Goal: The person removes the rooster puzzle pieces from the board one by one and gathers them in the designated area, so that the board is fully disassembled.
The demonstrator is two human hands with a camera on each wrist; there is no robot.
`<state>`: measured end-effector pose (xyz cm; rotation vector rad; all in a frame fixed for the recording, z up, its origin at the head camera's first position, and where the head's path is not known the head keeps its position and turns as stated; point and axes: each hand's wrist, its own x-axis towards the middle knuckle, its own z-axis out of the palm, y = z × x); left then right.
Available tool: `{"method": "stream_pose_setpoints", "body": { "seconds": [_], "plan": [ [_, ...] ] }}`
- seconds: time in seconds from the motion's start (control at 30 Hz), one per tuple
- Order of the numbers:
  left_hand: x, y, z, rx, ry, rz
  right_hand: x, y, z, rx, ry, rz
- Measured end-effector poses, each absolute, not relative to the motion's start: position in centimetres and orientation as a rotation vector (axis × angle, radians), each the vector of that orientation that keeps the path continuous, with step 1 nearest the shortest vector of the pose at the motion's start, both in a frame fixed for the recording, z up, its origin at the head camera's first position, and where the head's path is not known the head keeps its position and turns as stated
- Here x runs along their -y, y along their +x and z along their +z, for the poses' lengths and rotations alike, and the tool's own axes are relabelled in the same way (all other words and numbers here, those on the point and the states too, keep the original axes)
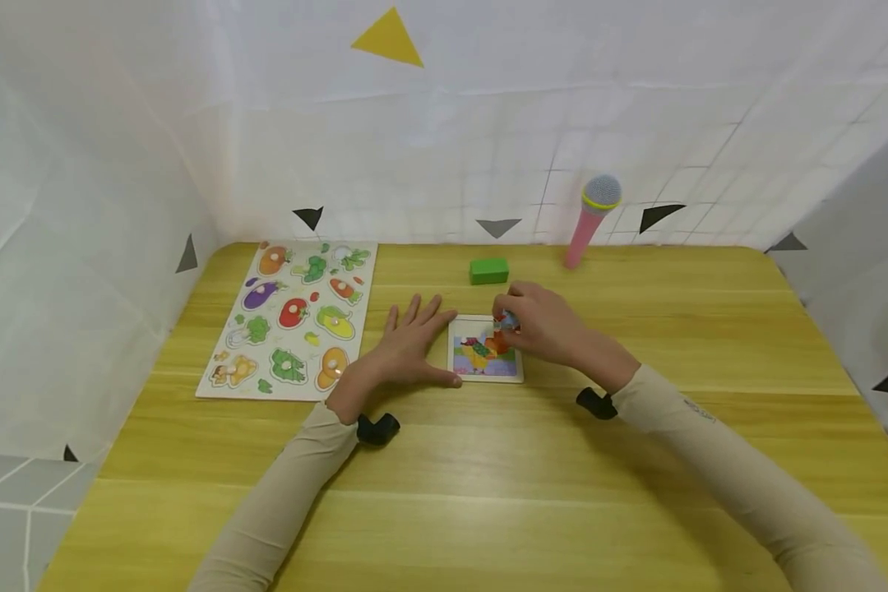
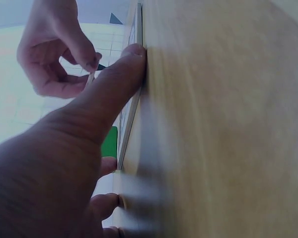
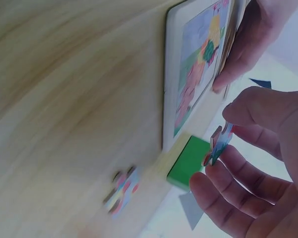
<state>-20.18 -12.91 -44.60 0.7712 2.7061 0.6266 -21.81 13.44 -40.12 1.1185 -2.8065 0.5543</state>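
A small picture puzzle in a pale frame (image 1: 487,379) lies on the table, its lower part filled with a colourful cartoon image. At its left side my left hand (image 1: 407,352) rests with fingers spread, the thumb pressed against the frame's edge in the left wrist view. Over the upper right corner, my right hand (image 1: 546,326) pinches a puzzle piece (image 3: 220,143) between thumb and fingers, tilted above the frame. Another loose puzzle piece (image 3: 122,192) lies on the tabletop beside the frame in the right wrist view; in the head view my right hand hides it.
Behind the frame sits a green block (image 1: 489,270). A pink toy microphone (image 1: 592,218) stands at the table's back edge. To the left lies a vegetable peg puzzle board (image 1: 266,345). White cloth (image 1: 444,148) with triangles hangs behind the wooden table (image 1: 459,526).
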Motion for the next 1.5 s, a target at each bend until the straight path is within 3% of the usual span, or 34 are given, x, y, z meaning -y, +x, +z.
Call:
{"method": "stream_pose_setpoints", "body": {
  "seconds": [1.5],
  "plan": [
    [12.8, -20.0, -44.3, -2.695, 0.764, 0.617, -23.0, -21.1, -40.8, 2.944, 0.897, 0.453]
  ]
}}
